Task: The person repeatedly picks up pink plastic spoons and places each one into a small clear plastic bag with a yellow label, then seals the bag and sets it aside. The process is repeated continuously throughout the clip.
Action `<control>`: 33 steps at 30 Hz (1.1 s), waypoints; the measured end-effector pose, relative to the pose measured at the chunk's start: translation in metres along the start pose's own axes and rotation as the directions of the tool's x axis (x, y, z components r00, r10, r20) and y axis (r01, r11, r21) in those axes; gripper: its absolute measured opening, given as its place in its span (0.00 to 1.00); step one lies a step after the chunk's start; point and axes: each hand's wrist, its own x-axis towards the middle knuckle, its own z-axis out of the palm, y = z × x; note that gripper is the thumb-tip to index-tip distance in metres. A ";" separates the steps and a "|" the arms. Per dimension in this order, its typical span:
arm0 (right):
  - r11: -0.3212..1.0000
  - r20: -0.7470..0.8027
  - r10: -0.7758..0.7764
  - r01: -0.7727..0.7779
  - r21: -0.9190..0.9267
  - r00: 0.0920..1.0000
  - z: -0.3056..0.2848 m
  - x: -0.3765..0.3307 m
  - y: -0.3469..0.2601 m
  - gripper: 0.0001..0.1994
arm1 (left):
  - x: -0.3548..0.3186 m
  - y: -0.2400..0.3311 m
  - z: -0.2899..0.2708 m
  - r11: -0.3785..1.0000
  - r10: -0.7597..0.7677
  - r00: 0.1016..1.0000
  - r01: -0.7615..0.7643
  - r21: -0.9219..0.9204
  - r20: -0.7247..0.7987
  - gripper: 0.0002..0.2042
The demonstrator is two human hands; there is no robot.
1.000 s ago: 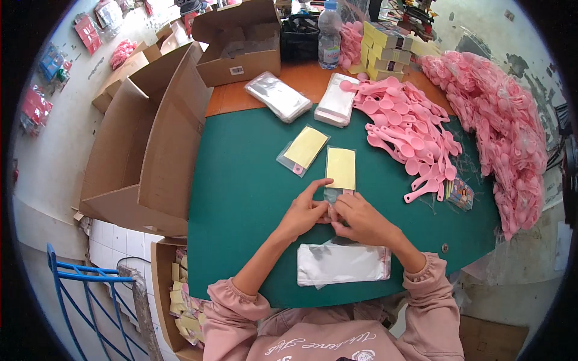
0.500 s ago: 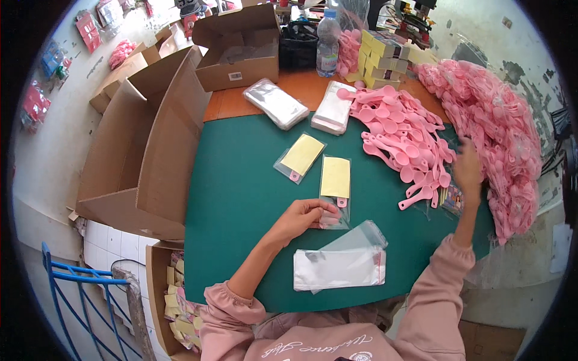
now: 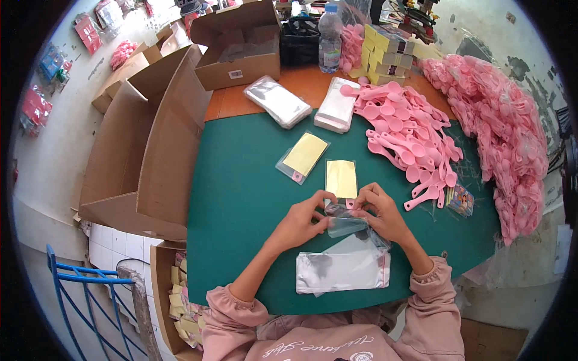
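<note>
While both hands meet over the middle of the green mat, a piece of clear plastic is held between them. The left hand seems to pinch its left end with thumb and forefinger, and the right hand pinches the other end with bent fingers. (Whether this plastic belongs to the bagged yellow card, I cannot tell, because the fingers cover that place.) The bagged yellow card lies on the mat just beyond the hands, with a small pink end showing below the card. A second bagged card lies slanted on the mat, farther and more to the left, apart from the first.

Near the front edge of the mat rests a stack of clear bags, between the forearms. Along the left edge of the mat stands a large cardboard box; from there to the left forearm extends a broad green surface, giving good room for moving. On the mat's right side the room is narrower, since a heap of pink spoons spreads there, reaching back over the mat's far edge.
</note>
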 end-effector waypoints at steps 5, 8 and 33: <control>0.974 0.060 0.139 -0.148 0.169 0.988 -0.005 -0.001 0.012 0.05 | 0.009 -0.011 0.007 0.987 0.123 0.988 -0.112 0.119 -0.090 0.06; 0.874 0.091 0.284 -0.297 0.386 0.955 -0.002 -0.001 0.015 0.04 | 0.011 -0.014 0.011 0.992 0.075 0.986 -0.058 0.113 -0.151 0.06; 0.909 -0.097 0.373 -0.343 0.236 0.923 0.003 0.002 -0.001 0.14 | 0.014 -0.007 0.010 0.922 0.236 0.939 -0.136 0.362 -0.248 0.18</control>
